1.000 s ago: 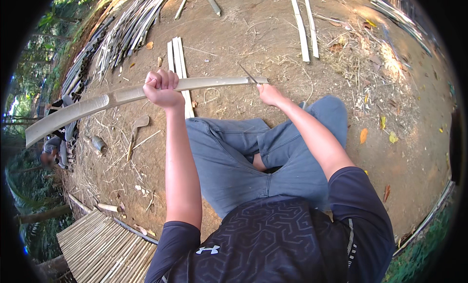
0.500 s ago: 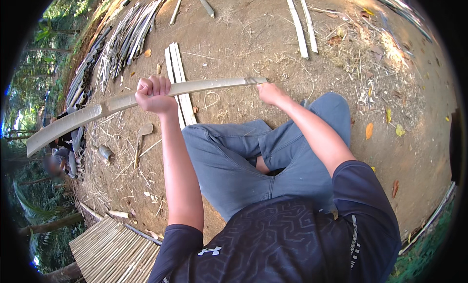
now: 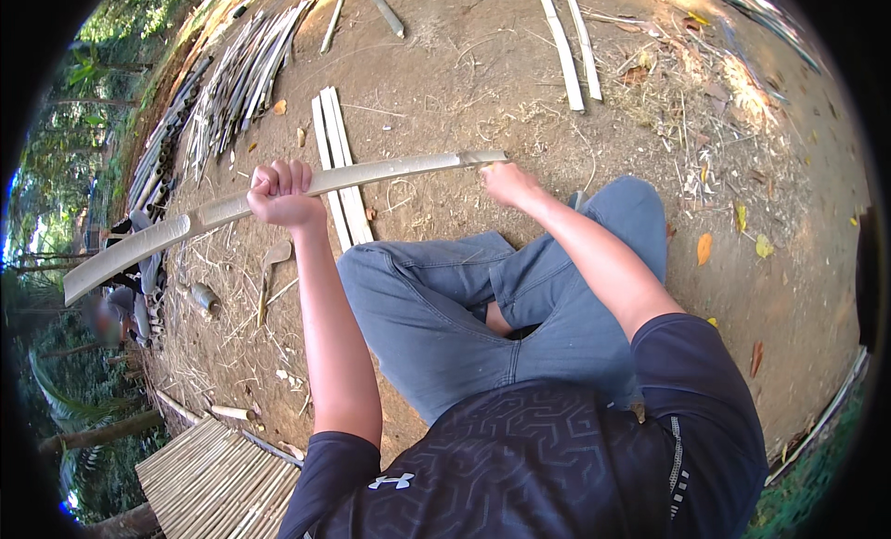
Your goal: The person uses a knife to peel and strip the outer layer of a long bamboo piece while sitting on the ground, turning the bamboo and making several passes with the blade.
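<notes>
Left hand (image 3: 280, 191) fisted around long bamboo strip (image 3: 278, 194) near mid-length. Right hand (image 3: 506, 182) closed at right end, grip detail unclear. Long axis left-right, raised over dirt ground (image 3: 483, 84), ahead of knees.

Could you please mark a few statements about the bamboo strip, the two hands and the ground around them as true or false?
1. The left hand is closed in a fist around the long bamboo strip. True.
2. The right hand rests on the knee, away from the strip. False: it is at the strip's right end.
3. The person wears grey-blue trousers. True.
4. The strip lies flat on the ground. False: both hands hold it up above the dirt ground.
5. Flat bamboo slats lie on the ground beneath the strip. True.
6. A woven bamboo mat lies at the upper right. False: it is at the lower left.
</notes>
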The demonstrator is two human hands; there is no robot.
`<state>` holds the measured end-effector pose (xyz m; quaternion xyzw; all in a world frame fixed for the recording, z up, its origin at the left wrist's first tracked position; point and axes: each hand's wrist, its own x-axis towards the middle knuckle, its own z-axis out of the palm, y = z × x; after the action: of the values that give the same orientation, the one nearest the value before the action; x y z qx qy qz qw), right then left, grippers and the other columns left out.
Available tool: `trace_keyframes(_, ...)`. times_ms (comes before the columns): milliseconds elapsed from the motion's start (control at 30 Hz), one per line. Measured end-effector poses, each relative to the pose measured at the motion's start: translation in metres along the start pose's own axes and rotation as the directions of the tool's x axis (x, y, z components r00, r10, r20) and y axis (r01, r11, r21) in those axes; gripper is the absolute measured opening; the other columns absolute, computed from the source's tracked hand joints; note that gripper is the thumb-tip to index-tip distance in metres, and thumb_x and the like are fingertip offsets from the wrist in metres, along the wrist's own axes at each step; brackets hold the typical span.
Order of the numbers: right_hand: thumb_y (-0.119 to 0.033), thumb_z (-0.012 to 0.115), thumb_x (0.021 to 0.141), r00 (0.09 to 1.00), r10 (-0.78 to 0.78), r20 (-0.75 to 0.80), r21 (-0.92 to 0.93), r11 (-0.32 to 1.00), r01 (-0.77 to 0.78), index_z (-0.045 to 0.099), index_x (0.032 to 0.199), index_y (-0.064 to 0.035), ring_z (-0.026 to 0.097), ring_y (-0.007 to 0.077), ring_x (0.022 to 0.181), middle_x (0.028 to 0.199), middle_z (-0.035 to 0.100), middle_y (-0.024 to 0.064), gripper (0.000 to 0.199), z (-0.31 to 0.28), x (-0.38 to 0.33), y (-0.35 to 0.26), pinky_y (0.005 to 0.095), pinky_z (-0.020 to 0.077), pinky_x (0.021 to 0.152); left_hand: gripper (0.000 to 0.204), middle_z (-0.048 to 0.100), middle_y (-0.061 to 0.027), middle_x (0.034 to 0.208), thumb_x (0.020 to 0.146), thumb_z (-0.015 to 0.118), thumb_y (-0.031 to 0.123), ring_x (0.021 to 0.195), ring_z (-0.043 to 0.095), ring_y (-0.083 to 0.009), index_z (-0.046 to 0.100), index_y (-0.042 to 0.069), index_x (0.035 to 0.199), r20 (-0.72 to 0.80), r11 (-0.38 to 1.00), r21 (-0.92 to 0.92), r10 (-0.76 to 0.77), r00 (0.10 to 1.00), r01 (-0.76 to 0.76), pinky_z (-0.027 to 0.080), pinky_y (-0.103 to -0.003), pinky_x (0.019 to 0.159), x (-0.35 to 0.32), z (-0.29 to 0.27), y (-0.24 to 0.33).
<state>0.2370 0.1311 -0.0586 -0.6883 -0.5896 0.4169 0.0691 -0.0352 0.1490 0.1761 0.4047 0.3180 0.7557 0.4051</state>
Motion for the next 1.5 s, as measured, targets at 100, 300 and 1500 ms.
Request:
trace_keyframes(100,-0.033,0.033,0.105,0.999,-0.031,-0.03,-0.06,0.998,0.03,0.064,0.108,-0.0056,0.067,0.0241,0.077,0.089,0.066,0.0143,0.041,-0.002,-0.018,-0.018,0.0419,0.0538,0.067,0.019,0.02,0.0015,0.051,0.073,0.036,0.02,0.046,0.014,-0.0114,0.021,0.016,0.061,-0.048,1.0,0.015,-0.002,0.999,0.003,0.016,-0.029,0.043,-0.002,-0.001,0.002)
trace_keyframes(300,-0.035,0.03,0.106,0.999,-0.006,-0.034,0.01,1.0,0.006,0.064,0.101,-0.0038,0.06,0.0209,0.06,0.077,0.063,0.0109,0.047,-0.003,-0.012,-0.006,0.0401,0.0481,0.054,0.02,0.021,0.0012,0.051,0.074,0.036,0.02,0.045,0.016,-0.0112,0.022,0.016,0.061,-0.038,1.0,0.013,-0.016,0.999,0.016,0.016,-0.028,0.042,0.0,0.004,-0.001)
trace_keyframes(1500,-0.038,0.036,0.104,0.983,0.176,0.058,-0.033,0.984,-0.174,0.061,0.113,-0.0012,0.07,0.0329,0.095,0.11,0.069,0.0183,0.045,0.014,0.021,0.038,0.0469,0.0546,0.079,0.021,0.02,0.0016,0.05,0.073,0.036,0.019,0.045,0.015,-0.0112,0.019,0.017,0.06,-0.081,0.999,-0.036,-0.043,0.996,0.041,0.015,-0.028,0.043,0.002,0.009,-0.007)
